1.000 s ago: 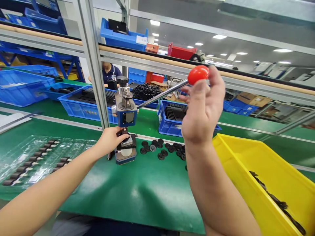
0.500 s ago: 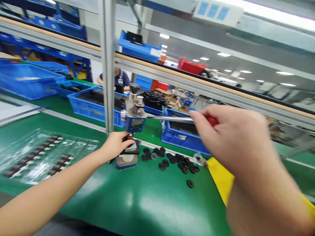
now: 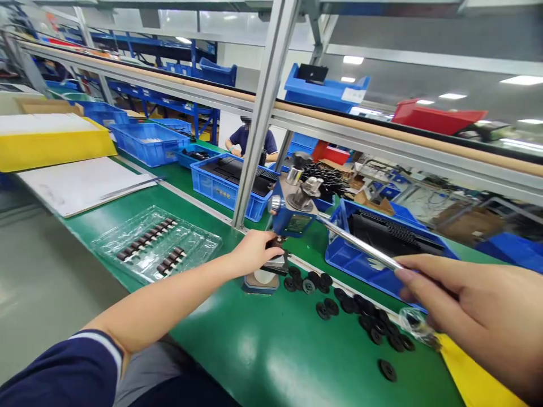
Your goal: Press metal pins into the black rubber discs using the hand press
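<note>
A small hand press (image 3: 292, 212) with a blue head stands on the green bench. Its long metal lever (image 3: 360, 243) slants down to the right, and my right hand (image 3: 462, 299) is closed around the far end. My left hand (image 3: 257, 251) reaches under the press head, thumb and fingers pinched on a small dark brown part (image 3: 276, 242) over the metal block; fingers partly hide it. Black round discs (image 3: 373, 316) lie scattered right of the press base. On the left, a clear plastic tray (image 3: 199, 247) holds rows of dark brown cylinders with white ends (image 3: 146, 238).
A metal upright (image 3: 265, 113) rises behind the press. Blue bins (image 3: 224, 192) with black parts line the bench's far side. White sheets (image 3: 85, 183) and a yellow box (image 3: 55, 150) sit at left. Someone in dark clothing (image 3: 250, 141) is seated beyond. Yellow material (image 3: 470, 373) lies at right.
The lever's handle end has swung downward with my right hand. The view has turned left, bringing the yellow box and white sheets into sight. My left hand stays at the press.
</note>
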The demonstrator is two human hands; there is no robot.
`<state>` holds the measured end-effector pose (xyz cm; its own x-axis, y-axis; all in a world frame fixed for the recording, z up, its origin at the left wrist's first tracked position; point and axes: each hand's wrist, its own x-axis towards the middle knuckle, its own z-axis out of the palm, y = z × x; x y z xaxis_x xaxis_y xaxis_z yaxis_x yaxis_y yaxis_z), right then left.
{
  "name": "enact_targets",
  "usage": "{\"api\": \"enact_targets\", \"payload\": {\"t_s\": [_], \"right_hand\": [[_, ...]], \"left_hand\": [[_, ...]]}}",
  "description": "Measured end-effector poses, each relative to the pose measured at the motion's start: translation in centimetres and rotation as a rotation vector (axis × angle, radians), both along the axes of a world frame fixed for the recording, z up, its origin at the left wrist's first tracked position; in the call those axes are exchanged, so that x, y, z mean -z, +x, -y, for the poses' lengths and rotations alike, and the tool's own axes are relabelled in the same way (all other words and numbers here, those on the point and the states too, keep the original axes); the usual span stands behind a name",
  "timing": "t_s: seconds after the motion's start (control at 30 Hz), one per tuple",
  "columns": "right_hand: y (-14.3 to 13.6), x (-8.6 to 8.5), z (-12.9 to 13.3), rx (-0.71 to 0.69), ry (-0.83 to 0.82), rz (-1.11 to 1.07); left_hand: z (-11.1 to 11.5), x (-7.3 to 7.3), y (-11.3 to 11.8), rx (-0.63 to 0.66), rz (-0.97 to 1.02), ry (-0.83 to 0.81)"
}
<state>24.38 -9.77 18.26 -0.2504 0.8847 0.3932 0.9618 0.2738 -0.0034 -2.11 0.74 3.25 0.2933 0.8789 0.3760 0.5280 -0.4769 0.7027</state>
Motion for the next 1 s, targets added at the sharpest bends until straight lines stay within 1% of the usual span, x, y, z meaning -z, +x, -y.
{"api": "enact_targets", "payload": {"t_s": [0.1,0.2,0.27,0.43,0.63,0.83,1.0], "right_hand": [[-1.8,-1.0,1.5,0.067,-0.181,0.105],[-3.2,-1.0,2.6,0.132,-0.231,0.119],[-3.5,-0.7,3.0,0.165,-0.246,0.125],[-3.6,0.2,3.6,0.197,-0.251,0.104],[-3.9,2.5,4.1,0.251,-0.220,0.095],[-3.8,3.0,4.1,0.226,-0.204,0.075],[-3.8,4.3,4.1,0.251,-0.144,0.098]], "left_hand": [[0.3,0.1,0.0,-0.001,-0.021,-0.005],[0.3,0.5,0.1,-0.014,-0.045,-0.023],[0.2,0.7,0.2,-0.030,-0.061,-0.040],[0.4,0.8,0.3,-0.054,-0.094,-0.078],[0.3,1.0,0.3,-0.061,-0.080,-0.079],[0.5,1.0,0.3,-0.062,-0.075,-0.084],[0.5,0.9,0.3,-0.063,-0.078,-0.073]]}}
